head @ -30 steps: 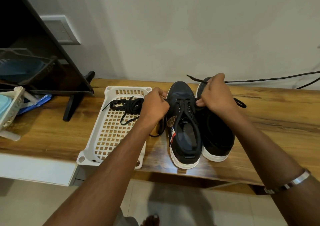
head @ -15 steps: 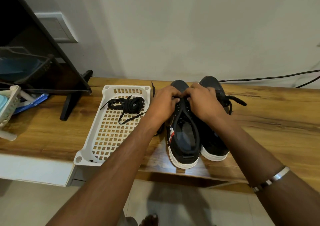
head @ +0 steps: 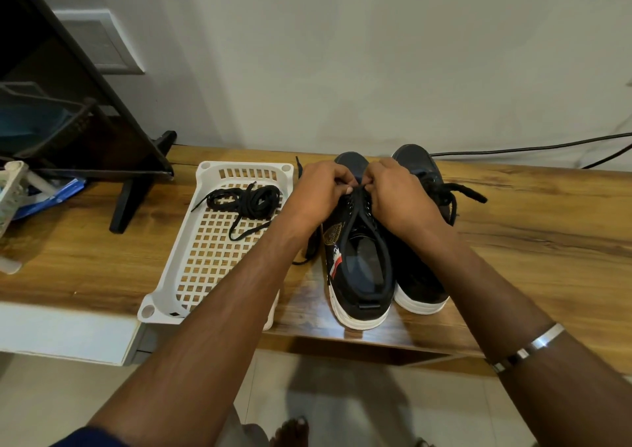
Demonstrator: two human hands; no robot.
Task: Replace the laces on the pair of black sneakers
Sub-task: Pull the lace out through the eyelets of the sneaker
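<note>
The pair of black sneakers point(head: 383, 241) stands side by side on the wooden bench point(head: 533, 227), at about 12 o'clock from the person, just right of a white slotted tray point(head: 191, 261). Each shoe's long axis runs from 6 to 12 o'clock: white-soled heels toward the person at 6, toes toward the wall at 12, soles flat on the wood.

The left hand point(head: 319, 191) and right hand point(head: 398, 195) meet over the eyelets of the left sneaker point(head: 357, 258), near its toe end. Both have fingers curled in, and each appears to pinch a strand of the black lace point(head: 355, 207) at the shoe's midline; the exact contact is hidden behind the knuckles. A loose length of lace trails off the shoe's 9 o'clock side onto the bench. The right sneaker point(head: 419, 275) carries a lace bunched at its tongue, with an end lying out toward 3 o'clock.

A spare coiled lace point(head: 244, 202) lies in the far end of the tray, at 10 o'clock from the hands, untouched.

Judging from this, the step in hand is working the lace at the lower eyelets of the left shoe; whether it is being drawn out or threaded in cannot be told. The next move probably calls for a fine pinch on the lace tip and a steady pull along the eyelet row, with the shoe kept from sliding.
</note>
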